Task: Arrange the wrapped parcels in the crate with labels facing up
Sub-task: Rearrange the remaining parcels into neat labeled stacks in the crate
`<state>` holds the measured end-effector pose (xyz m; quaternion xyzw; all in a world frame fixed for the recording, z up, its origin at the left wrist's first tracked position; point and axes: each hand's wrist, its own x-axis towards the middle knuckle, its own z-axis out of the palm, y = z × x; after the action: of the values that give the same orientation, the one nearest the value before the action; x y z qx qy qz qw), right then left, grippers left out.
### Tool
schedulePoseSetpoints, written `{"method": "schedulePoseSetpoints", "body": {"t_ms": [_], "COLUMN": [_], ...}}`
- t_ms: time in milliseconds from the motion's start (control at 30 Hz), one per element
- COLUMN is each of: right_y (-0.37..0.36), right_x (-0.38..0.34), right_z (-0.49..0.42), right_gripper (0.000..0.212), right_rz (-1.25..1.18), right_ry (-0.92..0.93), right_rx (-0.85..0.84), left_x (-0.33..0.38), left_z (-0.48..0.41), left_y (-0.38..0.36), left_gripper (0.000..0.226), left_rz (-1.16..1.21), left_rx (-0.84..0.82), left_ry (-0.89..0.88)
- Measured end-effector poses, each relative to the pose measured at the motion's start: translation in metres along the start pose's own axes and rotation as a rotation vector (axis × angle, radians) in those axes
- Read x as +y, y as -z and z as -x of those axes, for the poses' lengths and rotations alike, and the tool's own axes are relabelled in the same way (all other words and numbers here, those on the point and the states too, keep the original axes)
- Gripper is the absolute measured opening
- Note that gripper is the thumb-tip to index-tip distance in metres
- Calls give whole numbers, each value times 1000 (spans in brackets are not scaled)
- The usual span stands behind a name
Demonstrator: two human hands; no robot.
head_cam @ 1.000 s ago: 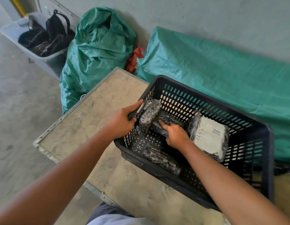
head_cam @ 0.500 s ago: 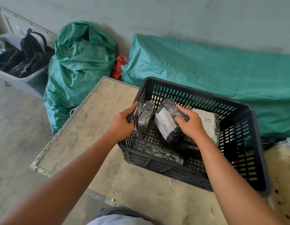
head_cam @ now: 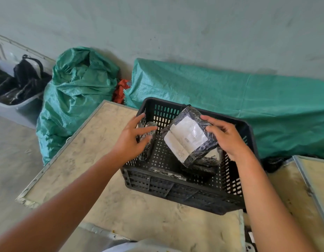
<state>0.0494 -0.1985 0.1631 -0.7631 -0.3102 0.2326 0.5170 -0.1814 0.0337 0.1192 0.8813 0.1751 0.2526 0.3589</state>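
Observation:
A black slotted crate [head_cam: 186, 192] stands on a worn tabletop. My right hand [head_cam: 224, 136] grips a black-wrapped parcel [head_cam: 189, 138] by its right edge and holds it tilted above the crate, white label towards me. My left hand [head_cam: 133, 140] hovers over the crate's left wall with fingers spread, touching a narrow wrapped parcel [head_cam: 147, 142] that leans upright against that wall. Another dark parcel [head_cam: 166, 173] lies flat along the near wall. More wrapped parcels [head_cam: 206, 163] lie under the lifted one, partly hidden.
The beige tabletop [head_cam: 88, 157] with a metal rim extends to the left and front of the crate. A second table [head_cam: 302, 188] adjoins on the right. Green woven sacks [head_cam: 77, 95] lie behind by the wall. A grey bin with dark bags [head_cam: 16, 88] sits far left.
My right hand has lifted the labelled parcel higher out of the crate and turned its label up. My left hand has let go of the crate wall and opened its fingers.

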Motion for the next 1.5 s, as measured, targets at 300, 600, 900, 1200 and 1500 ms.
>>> {"method": "schedulePoseSetpoints", "body": {"t_ms": [300,600,900,1200,1500], "right_y": [27,-13,-82,-116,-144], "right_x": [-8,20,60,86,111], "right_z": [1,-27,-83,-101,-107], "right_gripper": [37,74,99,105,97], "right_rz": [-342,-108,125,345,548], "right_ry": [-134,-42,-255,-465,-569], "right_rx": [-274,-119,-144,-189,-169], "left_x": [57,4,-50,-58,-72], "left_z": [-31,-44,-85,-96,-93], "left_y": [-15,-44,-75,-119,-158], "left_gripper": [40,44,79,122,124], "left_rz": [823,944,317,-250,-548], "left_rx": [-512,-245,-480,-778,-913], "left_ry": [181,468,507,384,425]}}
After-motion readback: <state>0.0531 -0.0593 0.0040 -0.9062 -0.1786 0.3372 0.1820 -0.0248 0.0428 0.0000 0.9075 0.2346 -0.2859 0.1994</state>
